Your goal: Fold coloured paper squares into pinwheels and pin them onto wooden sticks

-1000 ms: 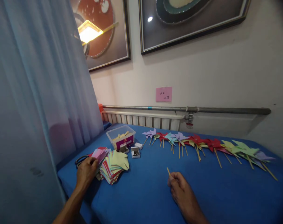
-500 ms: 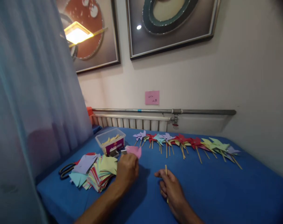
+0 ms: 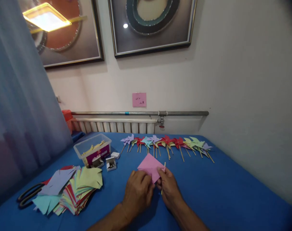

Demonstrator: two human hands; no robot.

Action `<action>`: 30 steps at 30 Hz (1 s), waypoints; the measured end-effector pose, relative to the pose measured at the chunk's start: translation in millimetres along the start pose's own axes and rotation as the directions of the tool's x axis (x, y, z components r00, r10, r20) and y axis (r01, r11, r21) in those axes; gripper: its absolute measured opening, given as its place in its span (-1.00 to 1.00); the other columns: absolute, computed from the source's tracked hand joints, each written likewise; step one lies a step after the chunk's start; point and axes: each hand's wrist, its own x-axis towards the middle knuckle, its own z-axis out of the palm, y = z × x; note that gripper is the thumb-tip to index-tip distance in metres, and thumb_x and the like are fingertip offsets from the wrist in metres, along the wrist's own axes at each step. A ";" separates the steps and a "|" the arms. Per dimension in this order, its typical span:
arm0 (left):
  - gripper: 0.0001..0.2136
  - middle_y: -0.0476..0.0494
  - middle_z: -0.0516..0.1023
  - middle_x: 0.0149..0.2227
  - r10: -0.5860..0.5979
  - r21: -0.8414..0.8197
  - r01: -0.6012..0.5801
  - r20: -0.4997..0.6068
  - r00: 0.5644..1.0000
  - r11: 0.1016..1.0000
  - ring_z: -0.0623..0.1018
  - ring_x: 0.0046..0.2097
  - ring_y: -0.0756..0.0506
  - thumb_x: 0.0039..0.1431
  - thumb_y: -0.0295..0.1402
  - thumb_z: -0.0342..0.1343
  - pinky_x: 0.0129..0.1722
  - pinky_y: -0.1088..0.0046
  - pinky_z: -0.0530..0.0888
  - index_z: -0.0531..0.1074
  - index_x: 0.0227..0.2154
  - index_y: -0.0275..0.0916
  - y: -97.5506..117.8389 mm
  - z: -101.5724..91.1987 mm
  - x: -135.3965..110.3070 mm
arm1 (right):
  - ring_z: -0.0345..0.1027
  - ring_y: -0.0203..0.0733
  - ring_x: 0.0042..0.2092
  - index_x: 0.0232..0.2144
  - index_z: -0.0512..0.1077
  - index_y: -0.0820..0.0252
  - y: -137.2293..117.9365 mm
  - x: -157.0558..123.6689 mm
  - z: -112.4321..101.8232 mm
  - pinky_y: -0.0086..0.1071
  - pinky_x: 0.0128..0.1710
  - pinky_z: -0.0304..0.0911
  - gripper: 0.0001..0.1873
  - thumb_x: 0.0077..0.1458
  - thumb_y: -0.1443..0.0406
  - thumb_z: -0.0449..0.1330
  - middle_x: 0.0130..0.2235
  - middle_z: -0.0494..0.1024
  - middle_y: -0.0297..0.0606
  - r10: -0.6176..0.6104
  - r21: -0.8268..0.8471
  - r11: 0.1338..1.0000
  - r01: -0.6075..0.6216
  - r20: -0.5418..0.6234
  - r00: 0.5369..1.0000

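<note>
A pink paper square (image 3: pixel 149 162) with slits cut in from its corners is held up between both hands in the head view. My left hand (image 3: pixel 139 189) has its fingers closed on the paper's lower left edge. My right hand (image 3: pixel 168 186) pinches the paper's right side with the thumb, and a thin wooden stick (image 3: pixel 164 166) is also gripped in its fingers. To the left lies a fanned stack of cut paper squares (image 3: pixel 82 186) in several colours. Scissors (image 3: pixel 28 195) with dark handles are partly hidden under the papers.
A clear plastic box (image 3: pixel 98 157) of wooden sticks stands at the left, beside small open boxes (image 3: pixel 111 164) of metal bits. Finished paper pinwheels (image 3: pixel 166 140) lie in a row along the far side of the blue-covered table (image 3: pixel 220 192). A curtain (image 3: pixel 25 89) hangs at the left.
My left hand has brought the pink paper right, toward my right hand, which now pinches it too while keeping the stick. The view has turned right.
</note>
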 end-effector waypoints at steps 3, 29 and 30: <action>-0.81 -0.15 0.53 -0.38 -0.272 -0.141 0.271 0.011 0.962 0.952 0.49 -0.30 -0.11 0.32 -0.39 0.00 -0.25 0.34 0.33 0.45 -0.39 -0.19 -3.5 -9.4 -1.0 | 0.04 -0.41 -0.67 -0.44 0.35 0.10 -7.4 4.2 -1.6 -0.51 -0.68 -0.10 -0.54 -0.19 0.01 0.47 -0.69 0.25 -0.60 0.028 0.071 0.997 -0.027 -0.010 1.000; -0.85 -0.33 0.67 -0.36 -0.446 0.285 0.347 0.654 0.611 0.893 0.65 -0.27 -0.26 -0.01 -0.50 0.12 -0.22 0.30 0.47 0.60 -0.48 -0.22 -50.6 -50.1 14.2 | 0.59 -0.04 -0.23 -0.33 0.45 0.09 -15.2 9.9 -8.5 -0.31 -0.37 0.46 -0.57 -0.23 0.12 0.50 -0.36 0.67 -0.36 0.029 0.187 0.982 -0.013 -0.082 0.996; -0.84 -0.38 0.67 -0.34 -0.496 0.371 0.329 0.648 0.577 0.868 0.66 -0.25 -0.30 -0.02 -0.51 0.12 -0.22 0.26 0.48 0.61 -0.47 -0.25 -61.4 -59.1 14.7 | 0.59 -0.02 -0.20 -0.32 0.46 0.10 -16.4 10.2 -9.6 -0.30 -0.34 0.47 -0.57 -0.23 0.11 0.50 -0.35 0.68 -0.35 0.023 0.170 0.985 -0.009 -0.081 0.996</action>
